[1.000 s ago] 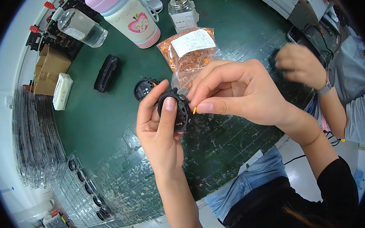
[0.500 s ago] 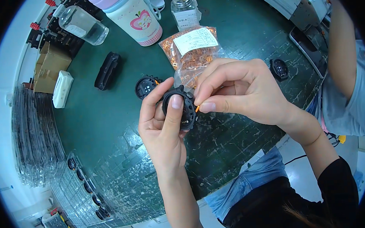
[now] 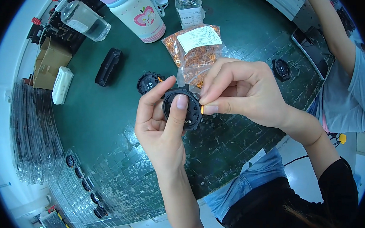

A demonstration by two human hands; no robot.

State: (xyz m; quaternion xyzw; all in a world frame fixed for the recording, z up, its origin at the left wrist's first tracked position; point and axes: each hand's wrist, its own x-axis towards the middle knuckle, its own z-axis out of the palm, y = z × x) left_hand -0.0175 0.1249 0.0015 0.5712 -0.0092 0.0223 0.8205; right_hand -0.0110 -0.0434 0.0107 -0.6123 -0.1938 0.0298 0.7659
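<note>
My left hand (image 3: 160,119) grips a round black watch case (image 3: 194,118), its thumb across the open face and the fingers behind. At the case's right side, my right hand (image 3: 241,91) pinches a small orange part (image 3: 202,110) between thumb and forefinger, held against or very close to the rim; I cannot tell whether it touches. Just beyond my left fingers lies another black watch case (image 3: 147,82) with a bit of orange on its edge. Behind my right hand rests a clear plastic bag (image 3: 200,56) full of small orange parts, with a white label.
A white bottle (image 3: 139,18), a glass dispenser jar (image 3: 189,9) and a black tray (image 3: 109,67) stand farther back. At right are another watch case (image 3: 281,69), a phone (image 3: 308,52) and a co-worker's arm (image 3: 331,25). Stacked clear trays (image 3: 35,131) line the left edge.
The watch case has turned slightly, its face now showing more toward me. The orange part in my right fingers now stands more upright along the case's side. The view has shifted a little.
</note>
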